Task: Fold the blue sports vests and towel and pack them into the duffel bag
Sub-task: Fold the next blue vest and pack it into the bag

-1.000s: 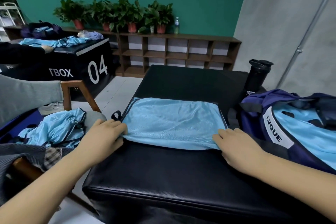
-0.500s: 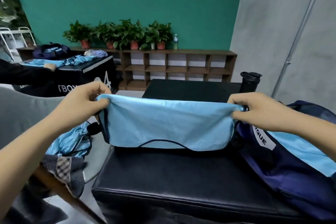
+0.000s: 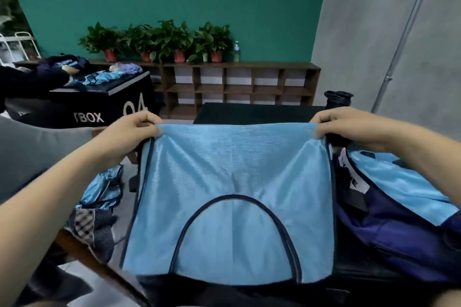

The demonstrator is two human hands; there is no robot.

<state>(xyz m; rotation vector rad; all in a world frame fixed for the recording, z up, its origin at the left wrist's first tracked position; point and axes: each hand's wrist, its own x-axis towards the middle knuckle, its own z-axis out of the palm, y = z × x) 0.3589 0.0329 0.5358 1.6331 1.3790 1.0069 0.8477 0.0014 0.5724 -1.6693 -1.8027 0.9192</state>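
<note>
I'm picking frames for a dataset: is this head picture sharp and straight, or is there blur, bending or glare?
Head view: wide-angle distortion tilts the wall pipe and stretches both forearms; the blue vest, pinched by the left hand and right hand, is fairly sharp, with soft sheen but no hard glare; the bottom edge blurs; lighting is even.

Both hands (image 3: pixel 129 132) (image 3: pixel 349 127) hold the blue vest (image 3: pixel 232 182) up by its corners.

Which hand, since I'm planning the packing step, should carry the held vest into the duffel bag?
Probably right: the right hand pinches the vest corner beside the duffel bag; the left hand holds the far corner.
</note>
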